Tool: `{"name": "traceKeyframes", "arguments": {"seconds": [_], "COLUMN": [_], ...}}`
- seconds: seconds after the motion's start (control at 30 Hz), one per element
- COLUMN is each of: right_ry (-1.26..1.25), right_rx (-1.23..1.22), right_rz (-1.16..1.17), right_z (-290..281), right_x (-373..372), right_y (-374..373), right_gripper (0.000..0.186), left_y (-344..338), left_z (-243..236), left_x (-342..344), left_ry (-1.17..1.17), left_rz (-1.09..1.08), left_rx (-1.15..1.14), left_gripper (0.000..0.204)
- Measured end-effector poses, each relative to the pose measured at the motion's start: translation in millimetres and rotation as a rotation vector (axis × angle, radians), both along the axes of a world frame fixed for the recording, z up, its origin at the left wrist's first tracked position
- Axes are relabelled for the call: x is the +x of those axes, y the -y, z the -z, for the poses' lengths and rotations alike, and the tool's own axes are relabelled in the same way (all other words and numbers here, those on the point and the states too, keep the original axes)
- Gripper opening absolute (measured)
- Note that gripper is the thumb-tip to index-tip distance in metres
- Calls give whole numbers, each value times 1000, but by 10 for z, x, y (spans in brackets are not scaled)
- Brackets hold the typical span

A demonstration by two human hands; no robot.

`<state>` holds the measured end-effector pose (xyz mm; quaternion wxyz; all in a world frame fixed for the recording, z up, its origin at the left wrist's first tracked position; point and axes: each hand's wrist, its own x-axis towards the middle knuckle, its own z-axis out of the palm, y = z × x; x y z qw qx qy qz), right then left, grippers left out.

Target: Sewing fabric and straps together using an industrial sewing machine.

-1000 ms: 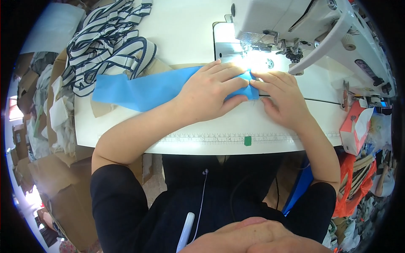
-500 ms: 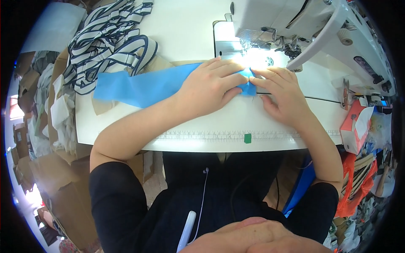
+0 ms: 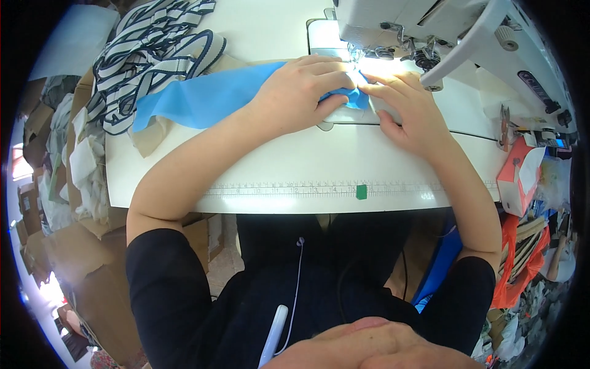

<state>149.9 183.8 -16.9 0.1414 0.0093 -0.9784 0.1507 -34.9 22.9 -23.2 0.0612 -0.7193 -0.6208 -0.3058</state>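
A long strip of blue fabric [image 3: 203, 97] runs across the table up to the sewing machine [image 3: 393, 31]. My left hand [image 3: 304, 89] is closed on its right end, thumb tucked under the bunched edge, just before the needle area. My right hand [image 3: 409, 111] presses the end of the same fabric from the right with its fingertips, the thumb held lower and apart from it. Bright lamp glare washes out the fingertips and hides the needle. A beige cloth piece [image 3: 150, 138] shows beneath the blue strip's left end.
A heap of navy-and-white striped webbing [image 3: 157, 67] lies at the far left. A ruler tape [image 3: 264, 189] with a green mark runs along the table's front edge. At right are thread snips [image 3: 504, 126] and a red tissue box [image 3: 516, 175]; cardboard boxes [image 3: 101, 289] stand left.
Both hands and the blue fabric have moved farther from me, closer to the needle area. The fabric's left end has shifted slightly left and the view has tilted a little.
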Motion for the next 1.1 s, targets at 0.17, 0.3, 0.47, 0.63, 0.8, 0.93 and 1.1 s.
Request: {"name": "traceKeyframes", "arguments": {"seconds": [0.17,0.3,0.47,0.63,0.8,0.93,1.1], "right_ry": [3,-5,17,1,-4,-12,-11], "right_rx": [-2,-11,-8,-5,17,17,8], "right_rz": [26,26,42,55,57,89,58], "right_z": [27,-3,55,-6,-3,34,19], "right_x": [33,30,41,51,24,5,36], "right_y": [-15,-8,13,62,49,23,65], "right_gripper": [42,43,45,47,48,48,49], "left_y": [-45,-40,-30,-65,-64,-86,-19], "left_z": [-38,-66,-40,-12,-28,-16,-47], "left_x": [-26,4,-6,-31,-47,-48,-13], "left_ry": [29,6,43,62,71,45,33], "left_rz": [22,14,19,48,30,13,-11], "left_rx": [-71,-64,-36,-52,-51,-26,-110], "left_gripper": [16,16,16,15,16,15,13]}}
